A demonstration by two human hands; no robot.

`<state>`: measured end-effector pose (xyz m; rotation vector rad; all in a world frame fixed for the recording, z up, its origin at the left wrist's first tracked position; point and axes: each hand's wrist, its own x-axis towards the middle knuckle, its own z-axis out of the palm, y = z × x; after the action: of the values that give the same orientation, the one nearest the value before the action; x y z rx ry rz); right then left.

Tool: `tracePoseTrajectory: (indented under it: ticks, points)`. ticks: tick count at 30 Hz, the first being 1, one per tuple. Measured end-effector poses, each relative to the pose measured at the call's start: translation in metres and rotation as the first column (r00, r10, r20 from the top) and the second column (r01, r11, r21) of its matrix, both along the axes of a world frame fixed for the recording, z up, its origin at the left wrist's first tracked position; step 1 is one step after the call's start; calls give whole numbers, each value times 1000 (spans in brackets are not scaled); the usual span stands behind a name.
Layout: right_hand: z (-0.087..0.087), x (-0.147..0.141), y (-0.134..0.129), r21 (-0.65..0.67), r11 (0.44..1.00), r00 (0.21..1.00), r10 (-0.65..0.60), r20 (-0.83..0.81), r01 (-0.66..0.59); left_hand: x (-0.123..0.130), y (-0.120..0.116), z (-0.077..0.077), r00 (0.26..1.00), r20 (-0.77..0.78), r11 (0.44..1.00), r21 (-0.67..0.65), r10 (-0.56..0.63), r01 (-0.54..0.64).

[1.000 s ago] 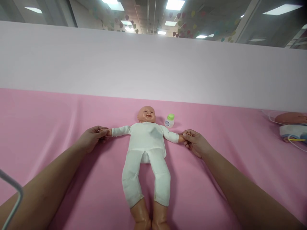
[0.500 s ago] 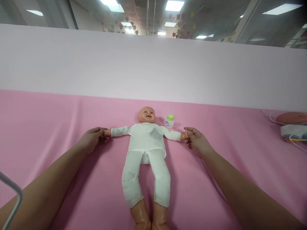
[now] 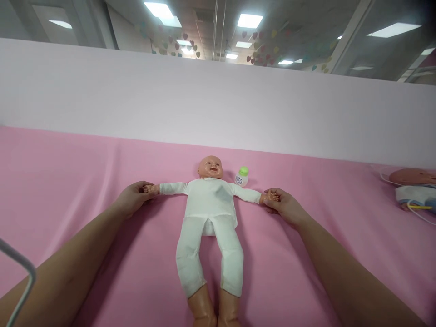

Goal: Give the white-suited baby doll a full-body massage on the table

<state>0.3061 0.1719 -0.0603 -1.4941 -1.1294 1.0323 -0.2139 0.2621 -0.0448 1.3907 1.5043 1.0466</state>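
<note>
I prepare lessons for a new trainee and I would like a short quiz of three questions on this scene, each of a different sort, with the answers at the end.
1. Multiple choice. Which part of the doll do the person's left hand and right hand hold?
A) its feet
B) its hands
C) its head

2. True or false? The bottle is nearer to the person's left hand than to the right hand.

3. Fill in the missing word. The doll lies on its back on a ____ covering.

Key: 1. B; 2. False, it is nearer to the right hand; 3. pink.
</note>
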Motion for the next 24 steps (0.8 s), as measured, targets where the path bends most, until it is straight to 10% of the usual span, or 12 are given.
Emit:
tracePoseTrajectory:
  ticks: [7, 12, 18, 24]
  points:
    - [9, -11, 11, 137, 970, 973, -178, -145, 198, 17, -9, 24, 981, -186, 995, 97, 54, -37]
    - [47, -56, 4, 312, 935, 948, -241, 209, 169, 63, -28, 53, 948, -305, 937, 349, 94, 19]
    - [57, -121, -3, 501, 817, 803, -81, 591, -286, 129, -46, 55, 741, -672, 753, 486, -3, 443]
    - [35, -145, 0, 449, 526, 446, -141, 884, -723, 141, -44, 35, 589, -805, 515, 476, -71, 713]
